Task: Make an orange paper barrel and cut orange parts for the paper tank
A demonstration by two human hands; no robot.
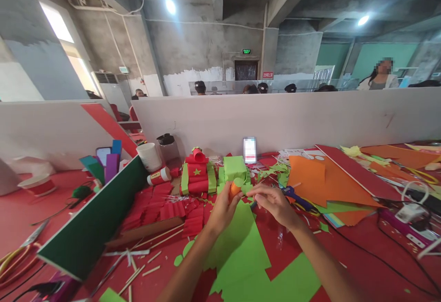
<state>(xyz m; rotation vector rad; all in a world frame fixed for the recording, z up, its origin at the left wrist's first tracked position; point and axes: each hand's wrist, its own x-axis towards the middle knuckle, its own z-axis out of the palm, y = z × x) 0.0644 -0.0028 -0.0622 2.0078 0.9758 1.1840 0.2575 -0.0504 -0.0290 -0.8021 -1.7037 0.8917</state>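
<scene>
My left hand [224, 206] is closed around a small orange paper tube [235, 187], which stands upright and has a round light-green end on top. Just to its right is my right hand [270, 202], palm down, fingers partly apart and pointing toward the tube without clearly touching it. I make out nothing in that hand. Beneath both hands lie light-green paper sheets [237, 242]. Right behind the tube sits a light-green paper box shape [234, 169]. Beside it on the left stands a red and green paper model [197, 178] with a yellow star.
A green board [99, 219] stands upright at the left. Folded red paper pieces [161, 210] and thin wooden sticks [138, 276] lie near it. Blue-handled scissors [298, 196] and orange paper [330, 178] are at the right. A phone [250, 149] leans against the partition [292, 118].
</scene>
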